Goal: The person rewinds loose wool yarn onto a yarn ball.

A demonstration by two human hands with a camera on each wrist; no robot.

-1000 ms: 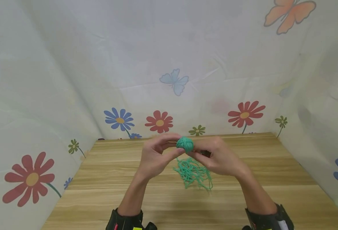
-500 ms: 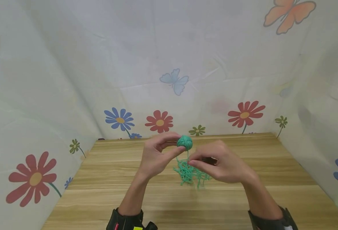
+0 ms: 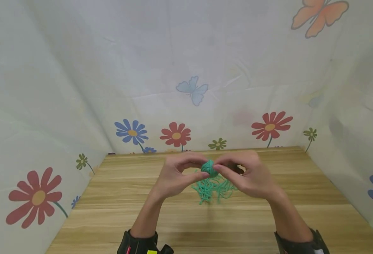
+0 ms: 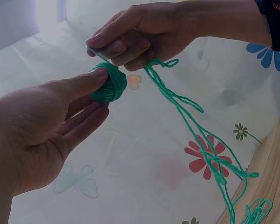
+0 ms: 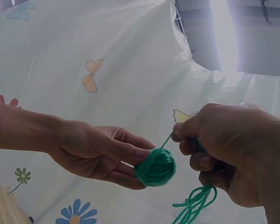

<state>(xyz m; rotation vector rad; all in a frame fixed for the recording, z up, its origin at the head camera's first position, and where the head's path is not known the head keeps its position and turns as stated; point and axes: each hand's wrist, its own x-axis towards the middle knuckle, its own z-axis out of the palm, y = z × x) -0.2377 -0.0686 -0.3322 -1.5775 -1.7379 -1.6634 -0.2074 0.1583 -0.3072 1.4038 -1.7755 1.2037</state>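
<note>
Left hand [image 3: 177,175] and right hand [image 3: 251,173] with a green yarn ball [image 3: 207,169].
The green yarn ball is at 5 o'clock from the head view's middle. From its 9 o'clock, the left hand holds it between thumb and fingers; at 3 o'clock, the right hand pinches a thin strand [image 4: 98,54] from it. Loose yarn [image 3: 205,189] hangs from that hand's curled fingers, down to the wooden table [image 3: 237,225] at 6 o'clock.

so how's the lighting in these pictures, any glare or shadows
Head view: soft, fairly even light, a faint shadow low on the wooden table; left wrist view: white glare upper left, the left hand and yarn ball dim against the backdrop; right wrist view: a blown-out bright strip upper right, the right hand shaded.
</note>
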